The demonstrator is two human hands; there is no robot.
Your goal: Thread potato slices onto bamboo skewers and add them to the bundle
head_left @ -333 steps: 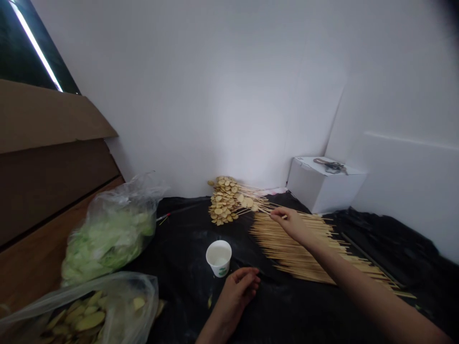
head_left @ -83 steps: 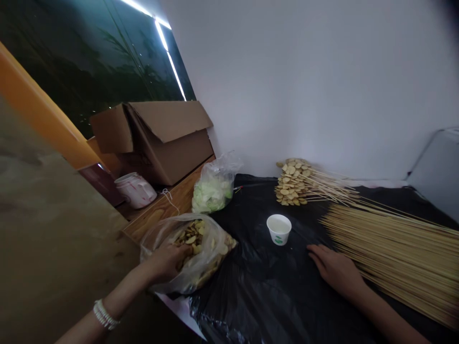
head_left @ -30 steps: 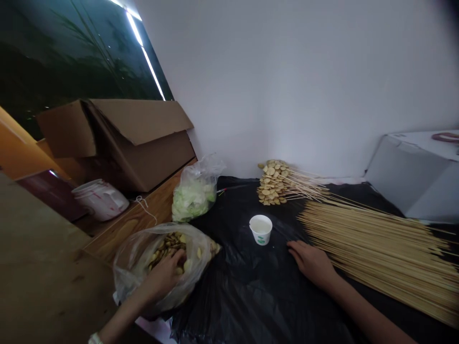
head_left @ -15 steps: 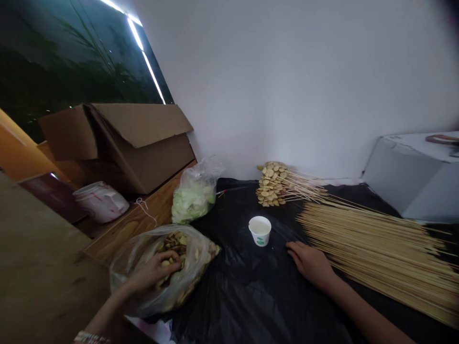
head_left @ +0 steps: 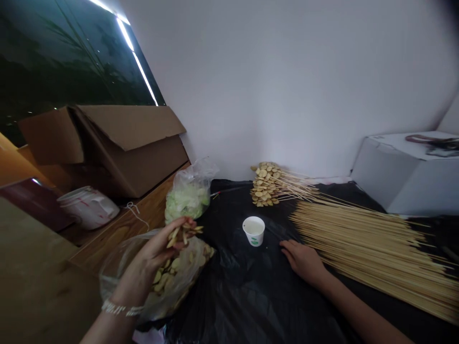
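Observation:
My left hand [head_left: 157,254] is raised over the mouth of a clear plastic bag [head_left: 193,260] and shut on a small bunch of pale yellow slices [head_left: 182,234], probably potato. More slices fill the bag below it. My right hand [head_left: 303,261] lies flat and holds nothing on the black plastic sheet [head_left: 247,306]. Its fingertips point towards a white paper cup [head_left: 254,231], and the side of the hand is close to a wide spread of loose bamboo skewers [head_left: 362,248]. Beyond the cup is a heap of slices threaded on skewers [head_left: 264,184].
A plastic bag of pale green leaves [head_left: 187,201] stands behind the slice bag. A wooden ledge [head_left: 118,234] runs along the left, with an open cardboard box [head_left: 129,153] and a white bucket [head_left: 88,208]. A white box [head_left: 405,174] stands at the right.
My left hand has come up out of the bag with slices in its fingers. My right hand has barely moved, and the whole view has shifted slightly.

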